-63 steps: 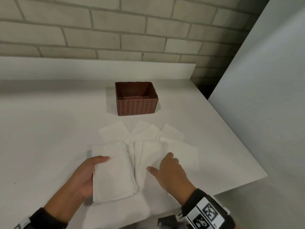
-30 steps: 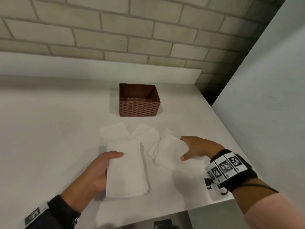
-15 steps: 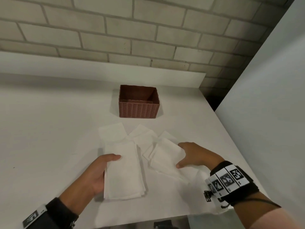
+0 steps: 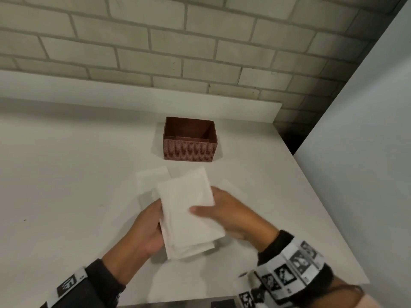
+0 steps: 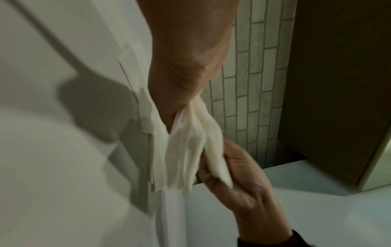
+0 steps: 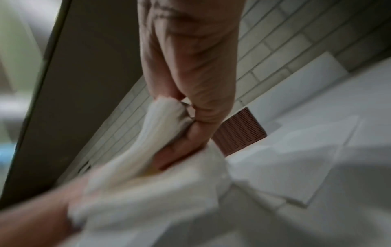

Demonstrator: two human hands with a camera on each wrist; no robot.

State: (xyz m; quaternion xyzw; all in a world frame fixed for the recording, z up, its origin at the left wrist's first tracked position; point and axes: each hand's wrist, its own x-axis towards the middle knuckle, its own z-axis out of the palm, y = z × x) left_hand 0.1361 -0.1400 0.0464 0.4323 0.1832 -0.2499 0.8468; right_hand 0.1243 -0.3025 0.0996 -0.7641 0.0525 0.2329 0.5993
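Note:
A stack of white folded napkins (image 4: pixel 189 221) is held just above the white table (image 4: pixel 66 185), near its front edge. My left hand (image 4: pixel 149 227) grips the stack's left edge, with the thumb on top and the fingers hidden underneath. My right hand (image 4: pixel 224 213) grips the right side, its thumb pressed on the top napkin. In the left wrist view the left hand (image 5: pixel 186 80) pinches the napkin layers (image 5: pixel 186 150), which fan out towards the right hand (image 5: pixel 243 177). In the right wrist view the right hand (image 6: pixel 190 86) pinches the blurred napkins (image 6: pixel 156 185).
A brown woven basket (image 4: pixel 190 145) stands open behind the hands and looks empty. Loose napkins lie flat on the table, one to the left (image 4: pixel 151 178) and one to the right (image 4: pixel 231 187). A brick wall is behind. A grey panel (image 4: pixel 355 152) borders the table's right edge.
My right hand has carried its pile of napkins to the left, on top of the pile in my left hand. Both hands now hold one stack, raised slightly.

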